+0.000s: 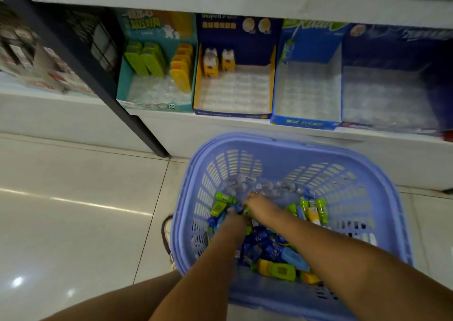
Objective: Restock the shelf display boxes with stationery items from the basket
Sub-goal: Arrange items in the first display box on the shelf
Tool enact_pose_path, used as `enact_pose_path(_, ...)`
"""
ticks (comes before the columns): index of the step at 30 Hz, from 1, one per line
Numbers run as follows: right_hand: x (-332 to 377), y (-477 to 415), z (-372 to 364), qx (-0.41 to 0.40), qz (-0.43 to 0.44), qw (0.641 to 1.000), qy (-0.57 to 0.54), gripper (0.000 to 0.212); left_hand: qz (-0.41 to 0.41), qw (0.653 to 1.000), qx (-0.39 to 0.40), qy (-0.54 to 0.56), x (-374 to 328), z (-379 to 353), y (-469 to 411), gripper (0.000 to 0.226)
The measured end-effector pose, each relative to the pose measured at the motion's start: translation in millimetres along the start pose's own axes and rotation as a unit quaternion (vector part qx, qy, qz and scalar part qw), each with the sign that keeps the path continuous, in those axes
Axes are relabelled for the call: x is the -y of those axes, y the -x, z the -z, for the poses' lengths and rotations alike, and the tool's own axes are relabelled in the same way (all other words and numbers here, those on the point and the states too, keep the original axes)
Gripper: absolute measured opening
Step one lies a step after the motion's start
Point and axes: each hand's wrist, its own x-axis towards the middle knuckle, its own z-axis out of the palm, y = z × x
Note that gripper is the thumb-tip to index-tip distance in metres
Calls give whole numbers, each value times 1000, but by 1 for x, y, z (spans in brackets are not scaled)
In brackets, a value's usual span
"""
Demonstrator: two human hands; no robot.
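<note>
Both hands, left hand (234, 219) and right hand (255, 204), dug into small green, blue and yellow packaged stationery items (274, 249) in the lilac plastic basket (382, 198) lower centre, grip hidden; cardboard shelf display boxes (232, 88) above stood mostly empty, so restocking barely begun.

The tiled floor (73, 210) carries a lilac basket (382, 198) that surrounds both hands. Beyond the hands, a low white shelf (171, 122) bears four display boxes side by side: teal (125, 80), yellow-edged navy (232, 114), blue (304, 122), dark blue (441, 80).
</note>
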Motion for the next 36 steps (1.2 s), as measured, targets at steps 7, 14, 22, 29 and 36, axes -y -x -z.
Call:
enact_pose_path(7,-16,-6,-1,-30,-9,1000,-5,30,7,998,-44,-53,5,-6,-16,46)
enact_pose_path(14,-42,31,10,-62,-47,977,-199,13,-19,986,-58,153,3,17,-10,13)
enact_pose_path(22,-42,126,120,-143,64,869,-469,20,-177,724,11,667,-19,78,60,26)
enact_pose_path(29,-25,198,189,-227,163,816,-506,29,-364,724,-59,582,-52,124,122,29)
enact_pose_path(36,-43,219,225,-316,160,773,-526,23,-384,719,-174,553,-103,158,144,6)
